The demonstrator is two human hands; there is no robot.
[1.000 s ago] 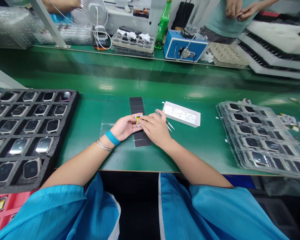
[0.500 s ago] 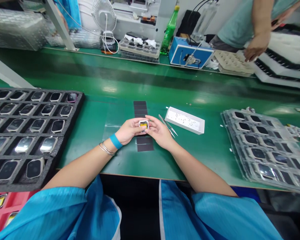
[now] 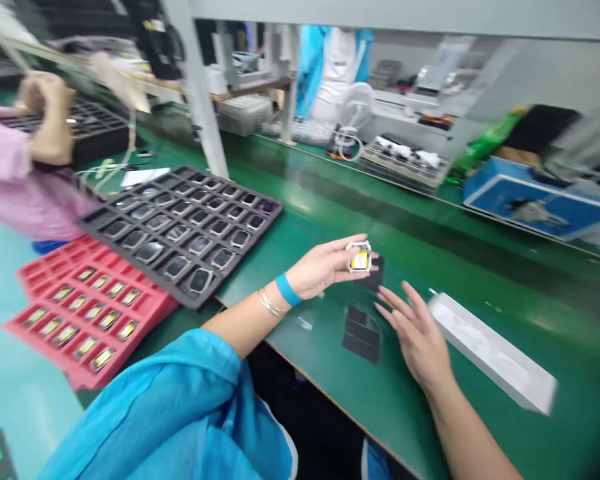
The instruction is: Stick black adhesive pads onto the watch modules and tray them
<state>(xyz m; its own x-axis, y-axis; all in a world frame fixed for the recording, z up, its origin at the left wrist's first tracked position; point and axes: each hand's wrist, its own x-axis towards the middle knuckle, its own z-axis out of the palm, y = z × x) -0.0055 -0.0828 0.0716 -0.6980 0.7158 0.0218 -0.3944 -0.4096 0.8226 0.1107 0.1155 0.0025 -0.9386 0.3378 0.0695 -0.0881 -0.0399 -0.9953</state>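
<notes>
My left hand (image 3: 325, 267) grips a small smartwatch case (image 3: 360, 257) by its edges. Its open back faces me, and a yellow and white battery shows inside the pale frame. Apart from it, to the right, my right hand (image 3: 415, 333) is held with fingers stretched out and nothing in them. Beneath the hands lies a strip of black rectangular pieces (image 3: 363, 337) on the green bench. A long white box (image 3: 495, 350) sits just right of my right hand; its contents are blurred.
To the left, a black foam tray (image 3: 275, 210) holds many watch faces. Red trays (image 3: 145, 303) with battery-fitted cases stand in front of it. A co-worker in a pink sleeve (image 3: 10, 173) is at far left. A blue box (image 3: 540, 200) stands on the back ledge.
The view has swung left, bringing the red trays and a co-worker into sight. My right hand has let go of the watch case and moved away; my left hand keeps it.
</notes>
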